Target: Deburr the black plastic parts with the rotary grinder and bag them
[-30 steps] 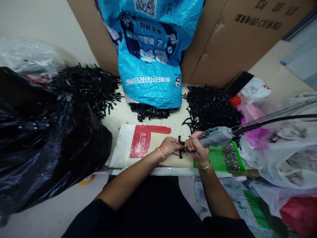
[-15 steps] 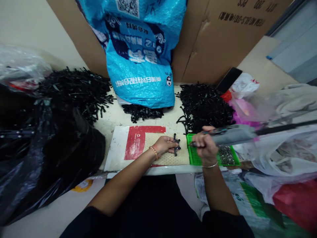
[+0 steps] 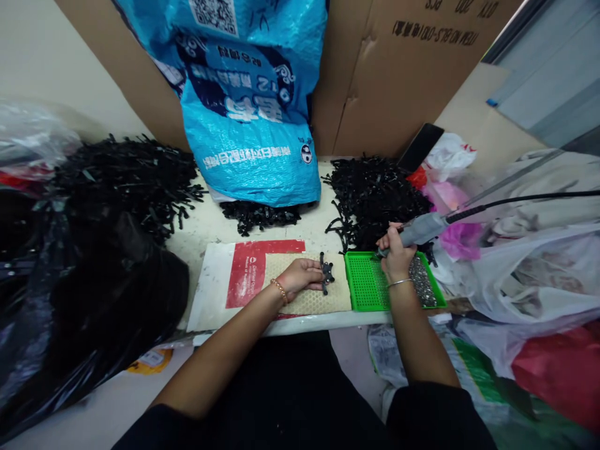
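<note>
My left hand [image 3: 300, 278] is closed on a small black plastic part [image 3: 327, 274] with several arms, pressing it against a beige textured mat [image 3: 307, 306]. Over the green tray [image 3: 360, 307], my right hand [image 3: 397, 257] grips a grey corded electric screwdriver [image 3: 424, 229]. Its tip points left and down above the tray; I cannot make out whether a screw sits on it. Small metal screws [image 3: 424, 284] fill the tray's right part, and the left part shows a perforated floor.
Heaps of black plastic parts lie at the left [image 3: 126, 181] and right [image 3: 375, 194]. A blue woven sack [image 3: 253, 144] stands at the back. A phone [image 3: 420, 147] leans behind the right heap. A black plastic bag [image 3: 117, 287] bulges at the left edge.
My right hand and the screwdriver have moved right and back, away from the black part and over the tray. My left hand stays on the part. The whole view has shifted slightly.
</note>
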### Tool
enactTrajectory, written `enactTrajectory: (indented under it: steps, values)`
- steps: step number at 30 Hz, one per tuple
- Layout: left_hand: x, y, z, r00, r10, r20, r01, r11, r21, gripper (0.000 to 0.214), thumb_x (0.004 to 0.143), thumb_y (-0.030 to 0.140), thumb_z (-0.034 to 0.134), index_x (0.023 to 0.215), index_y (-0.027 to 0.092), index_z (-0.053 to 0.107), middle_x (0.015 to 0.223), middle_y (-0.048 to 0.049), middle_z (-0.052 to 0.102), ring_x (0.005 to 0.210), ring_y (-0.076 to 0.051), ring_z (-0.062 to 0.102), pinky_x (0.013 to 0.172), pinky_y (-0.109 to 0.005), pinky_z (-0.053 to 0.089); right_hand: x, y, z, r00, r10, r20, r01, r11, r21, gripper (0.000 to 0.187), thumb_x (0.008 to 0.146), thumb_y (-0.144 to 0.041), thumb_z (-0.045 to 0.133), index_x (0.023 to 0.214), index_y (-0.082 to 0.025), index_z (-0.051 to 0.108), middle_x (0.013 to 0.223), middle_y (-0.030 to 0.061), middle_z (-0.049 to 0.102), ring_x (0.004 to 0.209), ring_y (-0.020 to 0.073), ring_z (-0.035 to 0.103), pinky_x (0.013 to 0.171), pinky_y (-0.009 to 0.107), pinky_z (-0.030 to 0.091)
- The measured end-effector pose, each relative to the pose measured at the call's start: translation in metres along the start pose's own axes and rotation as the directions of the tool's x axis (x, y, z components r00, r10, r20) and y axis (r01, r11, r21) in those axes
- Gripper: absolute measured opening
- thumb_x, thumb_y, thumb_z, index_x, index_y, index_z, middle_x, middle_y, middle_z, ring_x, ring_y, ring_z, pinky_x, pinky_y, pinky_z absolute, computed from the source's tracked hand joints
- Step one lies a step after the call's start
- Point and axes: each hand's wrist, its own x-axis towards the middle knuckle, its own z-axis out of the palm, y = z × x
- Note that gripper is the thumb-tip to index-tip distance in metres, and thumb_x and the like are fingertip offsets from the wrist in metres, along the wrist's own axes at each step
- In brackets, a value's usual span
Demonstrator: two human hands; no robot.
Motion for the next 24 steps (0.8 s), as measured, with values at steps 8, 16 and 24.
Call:
enactTrajectory:
  steps: [8, 16, 24]
  values:
    - [-0.003, 0.005, 0.003, 1.0, -0.007, -0.007, 0.007, 1.0, 0.03, 0.018, 0.069, 0.003, 0.074, 0.086, 0.007, 0.07, 0.086, -0.0123, 0.073, 0.07, -0.014, 0.069, 0.062, -0.021, 0.056, 0.003, 0.005, -0.003, 0.999, -0.032, 0.031, 0.033, 0.999, -0.014, 0.028, 0.071, -0.037, 0.074, 0.087, -0.019, 0.059, 0.046, -0.0109, 0.043, 0.039, 0.0067, 0.039, 0.045, 0.022, 0.042]
    - [-0.003, 0.003, 0.002, 1.0, 0.001, -0.006, 0.0, 0.999, 0.033, 0.02, 0.068, 0.005, 0.076, 0.087, 0.008, 0.07, 0.084, -0.0111, 0.073, 0.069, -0.014, 0.068, 0.062, -0.022, 0.056, 0.002, 0.006, -0.003, 0.997, -0.022, 0.081, 0.023, 1.0, -0.014, 0.027, 0.072, -0.037, 0.073, 0.081, -0.02, 0.055, 0.049, -0.0106, 0.045, 0.039, 0.0063, 0.039, 0.046, 0.022, 0.042]
    - [0.003, 0.0, 0.001, 1.0, -0.008, -0.007, 0.008, 1.0, 0.0, 0.02, 0.071, 0.0, 0.072, 0.089, 0.006, 0.07, 0.084, -0.0118, 0.073, 0.069, -0.015, 0.069, 0.061, -0.023, 0.057, -0.001, -0.013, 0.004, 0.999, -0.039, -0.025, 0.039, 0.999, 0.029, 0.037, 0.072, -0.038, 0.072, 0.101, -0.019, 0.061, 0.048, -0.0123, 0.042, 0.039, 0.0057, 0.037, 0.048, 0.021, 0.042]
